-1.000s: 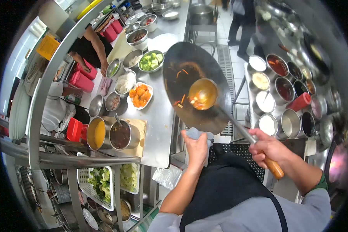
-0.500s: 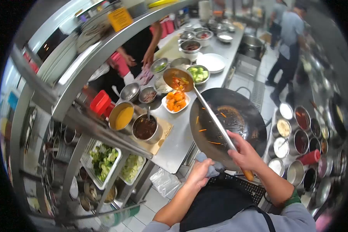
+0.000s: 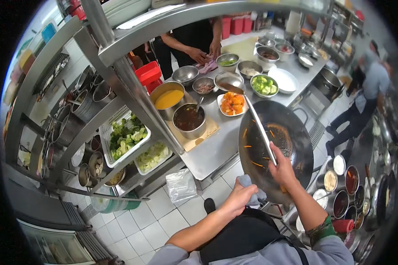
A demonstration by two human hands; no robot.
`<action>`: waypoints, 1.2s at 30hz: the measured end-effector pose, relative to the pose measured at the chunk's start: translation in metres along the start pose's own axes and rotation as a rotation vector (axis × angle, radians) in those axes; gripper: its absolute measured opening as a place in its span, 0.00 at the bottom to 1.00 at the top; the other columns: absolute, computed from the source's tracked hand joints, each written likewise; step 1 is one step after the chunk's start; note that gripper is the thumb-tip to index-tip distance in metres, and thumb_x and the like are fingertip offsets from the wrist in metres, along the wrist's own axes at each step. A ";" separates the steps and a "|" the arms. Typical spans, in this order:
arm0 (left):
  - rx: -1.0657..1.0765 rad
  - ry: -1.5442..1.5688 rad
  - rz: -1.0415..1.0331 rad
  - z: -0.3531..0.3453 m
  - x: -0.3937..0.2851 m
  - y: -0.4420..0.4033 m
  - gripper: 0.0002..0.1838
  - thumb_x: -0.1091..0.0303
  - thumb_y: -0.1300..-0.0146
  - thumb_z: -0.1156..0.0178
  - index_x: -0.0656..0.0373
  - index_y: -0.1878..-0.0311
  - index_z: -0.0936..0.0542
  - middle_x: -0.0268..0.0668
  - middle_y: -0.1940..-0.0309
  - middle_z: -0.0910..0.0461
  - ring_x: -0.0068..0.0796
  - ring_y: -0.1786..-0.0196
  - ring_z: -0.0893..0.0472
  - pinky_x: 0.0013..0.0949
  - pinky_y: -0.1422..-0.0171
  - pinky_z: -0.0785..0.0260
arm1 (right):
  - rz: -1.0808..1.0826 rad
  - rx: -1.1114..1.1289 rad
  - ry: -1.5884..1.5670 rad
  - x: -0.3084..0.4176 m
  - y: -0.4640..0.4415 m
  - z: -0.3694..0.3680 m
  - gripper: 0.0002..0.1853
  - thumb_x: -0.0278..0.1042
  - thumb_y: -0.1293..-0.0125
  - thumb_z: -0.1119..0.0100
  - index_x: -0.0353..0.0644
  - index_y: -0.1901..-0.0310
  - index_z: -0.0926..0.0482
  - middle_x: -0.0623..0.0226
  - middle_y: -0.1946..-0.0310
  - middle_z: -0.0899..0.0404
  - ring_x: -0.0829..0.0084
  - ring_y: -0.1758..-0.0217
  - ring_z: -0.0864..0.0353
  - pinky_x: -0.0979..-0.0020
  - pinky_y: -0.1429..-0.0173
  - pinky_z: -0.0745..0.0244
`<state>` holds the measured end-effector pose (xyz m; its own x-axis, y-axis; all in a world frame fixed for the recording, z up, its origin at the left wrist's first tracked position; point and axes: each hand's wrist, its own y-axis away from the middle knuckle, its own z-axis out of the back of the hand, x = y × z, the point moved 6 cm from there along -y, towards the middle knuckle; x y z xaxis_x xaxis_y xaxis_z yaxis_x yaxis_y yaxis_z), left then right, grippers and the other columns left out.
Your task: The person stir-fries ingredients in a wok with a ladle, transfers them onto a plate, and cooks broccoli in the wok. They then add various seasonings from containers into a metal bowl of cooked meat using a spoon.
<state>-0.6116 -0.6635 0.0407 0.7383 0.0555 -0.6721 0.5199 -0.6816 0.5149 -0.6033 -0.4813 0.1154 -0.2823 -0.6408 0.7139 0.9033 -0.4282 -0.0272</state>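
My right hand [image 3: 282, 167] is closed round the long handle of a ladle [image 3: 258, 121], reaching across the wok. The ladle's metal bowl is tilted above the far edge of a white square dish [image 3: 233, 104] that holds glossy orange food pieces. A folded grey cloth [image 3: 253, 191] is gripped in my left hand [image 3: 239, 197], at the near edge of the wok. The dark wok [image 3: 298, 132] has brown sauce residue and several thin orange strips inside. Whether the cloth wraps the wok's rim or handle is hidden.
On the steel counter [image 3: 208, 161] stand a pot of yellow liquid [image 3: 168, 98], a pot of dark sauce [image 3: 189, 119], and a bowl of green vegetables [image 3: 264, 85]. A co-worker's hands [image 3: 201, 55] are behind them. Sauce containers [image 3: 340, 204] line the right. A steel shelf post [image 3: 139, 99] rises left.
The view has swung left. Orange food was sliding from the ladle into the dish; now the bowl is tipped further, with no food seen falling. Both hands keep their holds.
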 end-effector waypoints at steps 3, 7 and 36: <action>-0.018 0.051 -0.040 -0.005 -0.008 0.002 0.23 0.76 0.46 0.41 0.61 0.46 0.33 0.36 0.60 0.26 0.29 0.57 0.23 0.34 0.55 0.25 | 0.069 -0.056 -0.042 -0.008 -0.002 0.003 0.35 0.25 0.41 0.44 0.52 0.30 0.35 0.43 0.64 0.18 0.46 0.62 0.16 0.58 0.55 0.24; -0.100 0.017 -0.036 0.004 0.004 0.004 0.15 0.76 0.43 0.43 0.61 0.51 0.25 0.37 0.62 0.20 0.31 0.62 0.17 0.35 0.56 0.22 | 0.055 -0.055 -0.036 -0.018 0.001 -0.009 0.35 0.24 0.42 0.44 0.50 0.30 0.35 0.42 0.63 0.18 0.44 0.61 0.16 0.57 0.54 0.23; 0.407 -0.289 -0.135 -0.073 0.038 0.188 0.22 0.77 0.43 0.43 0.63 0.45 0.35 0.40 0.52 0.26 0.29 0.51 0.24 0.36 0.43 0.28 | 0.245 -0.458 -1.646 0.109 0.372 0.099 0.33 0.38 0.25 0.50 0.44 0.25 0.53 0.69 0.74 0.35 0.80 0.87 0.38 0.76 0.89 0.35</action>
<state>-0.4544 -0.7364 0.1508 0.4973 -0.0023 -0.8676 0.3502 -0.9144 0.2032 -0.2667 -0.6475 0.2522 0.7017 0.4340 0.5651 0.6304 -0.7477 -0.2086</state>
